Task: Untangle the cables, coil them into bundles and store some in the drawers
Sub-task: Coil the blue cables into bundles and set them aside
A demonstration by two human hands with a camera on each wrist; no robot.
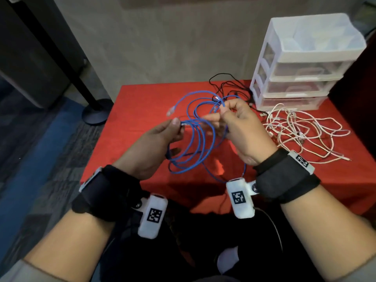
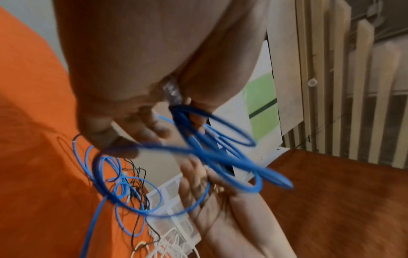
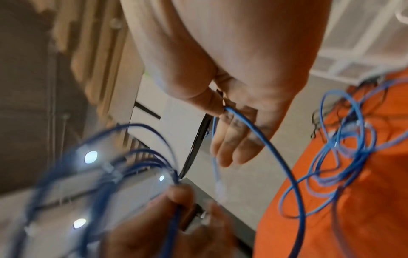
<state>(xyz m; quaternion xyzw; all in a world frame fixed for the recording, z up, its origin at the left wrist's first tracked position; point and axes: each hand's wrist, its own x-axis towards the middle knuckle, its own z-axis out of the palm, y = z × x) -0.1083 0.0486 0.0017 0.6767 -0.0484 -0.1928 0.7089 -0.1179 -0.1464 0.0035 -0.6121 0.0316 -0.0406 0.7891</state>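
Fingers first: your left hand (image 1: 160, 139) has its fingers (image 1: 174, 122) curled round the gathered loops of the blue cable (image 1: 195, 143), thumb on top where the turns cross, while your right hand (image 1: 238, 127) pinches one strand of that cable between thumb and forefinger, the other fingers (image 3: 229, 148) loosely extended. Working down from the biggest things, the red tabletop (image 1: 142, 102) carries the white drawer unit (image 1: 301, 64) at its far right corner, all three drawers shut as far as the head view shows; in front of it sprawls the white cable tangle (image 1: 305, 133), and just left of the unit the black cable (image 1: 230, 86) lies in loose curves. The blue cable hangs between your hands above the middle of the tabletop, part of it trailing onto the cloth, one clear plug (image 1: 171, 111) sticking out to the left. You look to be coiling it, so feed each new turn with the right hand into the left, matching the size of the loops already held, and let the strand roll in your pinch so that it does not twist. Keep the left grip firm at the crossing point, or the turns will likely spring apart. Both forearms come in from below, wrists raised off the tabletop, palms turned roughly toward each other with the coil between them.
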